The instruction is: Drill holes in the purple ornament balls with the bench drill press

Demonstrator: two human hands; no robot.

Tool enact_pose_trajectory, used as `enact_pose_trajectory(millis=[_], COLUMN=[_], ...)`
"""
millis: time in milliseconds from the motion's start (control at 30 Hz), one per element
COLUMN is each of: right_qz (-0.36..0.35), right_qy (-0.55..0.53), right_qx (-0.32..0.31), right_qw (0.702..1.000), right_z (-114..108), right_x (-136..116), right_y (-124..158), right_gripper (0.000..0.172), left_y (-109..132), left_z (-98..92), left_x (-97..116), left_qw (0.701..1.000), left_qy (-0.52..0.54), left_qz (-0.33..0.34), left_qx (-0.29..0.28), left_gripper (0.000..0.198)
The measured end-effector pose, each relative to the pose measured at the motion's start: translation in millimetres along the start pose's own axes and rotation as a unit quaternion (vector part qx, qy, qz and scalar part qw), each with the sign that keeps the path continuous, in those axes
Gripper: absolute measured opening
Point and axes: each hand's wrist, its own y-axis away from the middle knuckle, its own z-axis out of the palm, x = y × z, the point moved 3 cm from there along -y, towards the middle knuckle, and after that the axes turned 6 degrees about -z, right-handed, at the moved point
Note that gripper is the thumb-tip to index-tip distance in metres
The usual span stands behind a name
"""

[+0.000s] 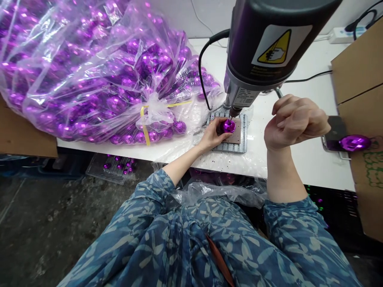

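A shiny purple faceted ball [229,126] rests on a brown plate [236,137] on the metal base [243,145] of a drill press [254,52]. The drill's tip meets the top of the ball. My left hand [214,133] grips the ball from its left side, thumb below and fingers above. Right of the machine, my right hand [295,121] is raised with curled fingers, at the end of a metal lever [278,92]. How much of the lever lies inside the fingers is hidden.
A big clear bag [104,79] of purple balls, tied with yellow strap, covers the left of the white table [311,163]. Cardboard boxes [362,67] stand at the right, near a phone [335,129] and a purple ornament [354,142]. Below the table's edge are plastic sheeting and a tray with balls.
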Motion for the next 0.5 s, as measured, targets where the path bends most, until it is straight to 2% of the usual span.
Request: enact_pose_trajectory(millis=[100,200,300,400,500], right_qz=[0.007,0.021,0.061,0.138,0.202], right_qy=[0.003,-0.008,-0.022,-0.028,-0.01], right_qx=[-0.007,-0.004,0.0,-0.009,-0.051], right_qw=[1.0,1.0,0.998,0.99,0.978], right_z=[-2.4,4.8,24.4,48.0,62.2], right_x=[-2.0,-10.3,-18.5,-18.5,-11.0], right_y=[5.5,-1.7,-29.7,-65.9,-89.3], right_gripper=[0.076,0.078,0.077,0.067,0.069], left_y=[1.0,2.0,0.8,-0.6,10.5], left_z=[-0.3,-0.6,0.0,-0.1,-7.8], left_x=[0.6,1.2,1.8,5.2,15.5], left_qw=[1.0,1.0,1.0,1.0,0.998], left_qy=[-0.001,-0.002,0.003,0.005,-0.021], left_qz=[0.0,0.001,0.003,0.003,0.016], left_qx=[0.0,0.004,0.007,0.011,0.065], left_gripper=[0.059,0.06,0.061,0.061,0.061])
